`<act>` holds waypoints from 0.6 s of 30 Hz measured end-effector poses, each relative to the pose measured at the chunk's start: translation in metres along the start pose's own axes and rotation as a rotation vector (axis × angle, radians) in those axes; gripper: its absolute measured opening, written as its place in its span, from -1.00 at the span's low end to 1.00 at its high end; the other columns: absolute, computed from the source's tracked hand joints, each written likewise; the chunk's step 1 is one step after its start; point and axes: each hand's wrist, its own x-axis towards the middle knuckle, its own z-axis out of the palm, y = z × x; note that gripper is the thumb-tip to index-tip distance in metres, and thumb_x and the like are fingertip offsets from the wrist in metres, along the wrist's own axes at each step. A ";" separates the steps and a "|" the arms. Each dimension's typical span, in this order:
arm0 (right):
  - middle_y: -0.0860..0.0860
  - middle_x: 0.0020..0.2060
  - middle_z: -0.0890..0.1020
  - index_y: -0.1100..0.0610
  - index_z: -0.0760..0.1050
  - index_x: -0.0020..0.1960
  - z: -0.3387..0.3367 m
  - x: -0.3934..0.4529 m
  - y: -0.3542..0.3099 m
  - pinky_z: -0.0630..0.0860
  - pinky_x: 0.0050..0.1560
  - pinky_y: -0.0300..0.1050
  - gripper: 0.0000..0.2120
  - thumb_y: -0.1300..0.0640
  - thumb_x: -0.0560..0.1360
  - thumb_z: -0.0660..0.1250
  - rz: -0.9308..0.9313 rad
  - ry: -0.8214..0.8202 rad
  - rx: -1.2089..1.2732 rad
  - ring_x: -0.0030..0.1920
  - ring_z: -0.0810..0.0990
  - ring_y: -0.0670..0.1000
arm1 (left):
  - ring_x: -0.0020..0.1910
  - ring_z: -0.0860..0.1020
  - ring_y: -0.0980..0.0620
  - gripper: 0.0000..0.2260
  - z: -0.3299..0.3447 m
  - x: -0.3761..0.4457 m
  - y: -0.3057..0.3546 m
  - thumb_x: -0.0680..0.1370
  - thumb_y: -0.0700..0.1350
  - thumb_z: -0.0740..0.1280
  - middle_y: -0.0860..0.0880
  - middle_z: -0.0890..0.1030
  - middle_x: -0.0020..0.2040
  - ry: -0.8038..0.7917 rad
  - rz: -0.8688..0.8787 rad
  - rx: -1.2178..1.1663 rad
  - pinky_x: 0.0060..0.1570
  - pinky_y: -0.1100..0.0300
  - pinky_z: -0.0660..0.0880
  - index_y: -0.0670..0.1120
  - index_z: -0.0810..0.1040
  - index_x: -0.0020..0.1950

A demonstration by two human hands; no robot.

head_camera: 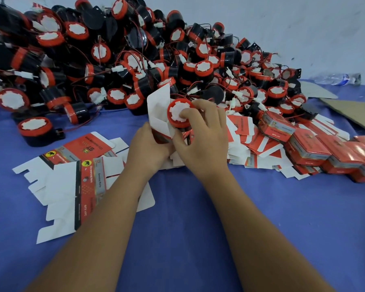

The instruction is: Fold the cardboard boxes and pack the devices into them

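Gripping one box, left hand; right hand pinching one device

A heap of black-and-red devices is walling off the far side of the blue cloth. Right of the heap, finished boxes and loose flat cartons are crowding the cloth. Nearer than the heap on the left, unfolded cartons are lying flat. Bare cloth is lying open on the near right.
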 end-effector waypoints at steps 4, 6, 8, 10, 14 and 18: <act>0.23 0.12 0.57 0.26 0.61 -0.01 0.001 0.000 0.004 0.50 0.08 -0.01 -0.80 0.26 0.38 0.47 -0.095 0.050 0.060 0.08 0.53 0.22 | -0.09 0.48 0.34 -0.50 -0.001 -0.002 -0.002 0.40 -0.08 0.55 0.28 0.51 -0.06 0.017 0.016 -0.049 -0.21 0.41 0.38 0.15 0.35 0.19; 0.23 0.13 0.57 0.28 0.61 -0.01 0.002 0.001 0.003 0.48 0.12 -0.10 -0.81 0.27 0.40 0.49 -0.122 0.019 0.118 0.10 0.53 0.21 | -0.07 0.47 0.36 -0.46 0.000 -0.001 -0.003 0.43 -0.07 0.54 0.33 0.46 -0.03 0.003 0.017 -0.047 -0.20 0.47 0.35 0.19 0.29 0.23; 0.21 0.13 0.57 0.28 0.60 -0.02 0.003 0.000 0.000 0.47 0.12 -0.15 -0.80 0.29 0.38 0.52 -0.118 -0.030 0.143 0.12 0.53 0.18 | -0.06 0.46 0.35 -0.49 0.001 -0.002 -0.001 0.49 -0.08 0.49 0.35 0.43 -0.01 -0.001 0.036 -0.042 -0.19 0.49 0.33 0.18 0.30 0.29; 0.18 0.14 0.56 0.26 0.59 -0.01 0.003 -0.002 -0.002 0.51 0.07 -0.10 -0.78 0.30 0.37 0.52 -0.080 -0.095 0.155 0.13 0.52 0.17 | -0.03 0.48 0.29 -0.52 0.001 0.000 -0.002 0.53 -0.12 0.45 0.32 0.43 0.02 0.011 0.039 -0.048 -0.13 0.47 0.37 0.11 0.32 0.37; 0.16 0.11 0.54 0.22 0.58 0.10 -0.002 -0.001 0.002 0.54 0.00 -0.01 -0.68 0.19 0.37 0.50 -0.030 -0.166 0.084 0.11 0.51 0.13 | 0.08 0.52 0.22 -0.50 0.000 0.000 -0.003 0.52 -0.19 0.45 0.29 0.49 0.05 -0.029 0.041 -0.089 0.02 0.38 0.45 0.21 0.32 0.28; 0.10 0.11 0.56 0.18 0.59 0.16 -0.003 0.000 0.005 0.46 0.12 -0.08 -0.67 0.09 0.43 0.46 -0.002 -0.236 0.021 0.09 0.53 0.08 | 0.07 0.54 0.23 -0.45 0.000 -0.002 -0.003 0.47 -0.26 0.45 0.27 0.53 0.06 -0.072 0.026 -0.089 0.05 0.22 0.55 0.23 0.32 0.26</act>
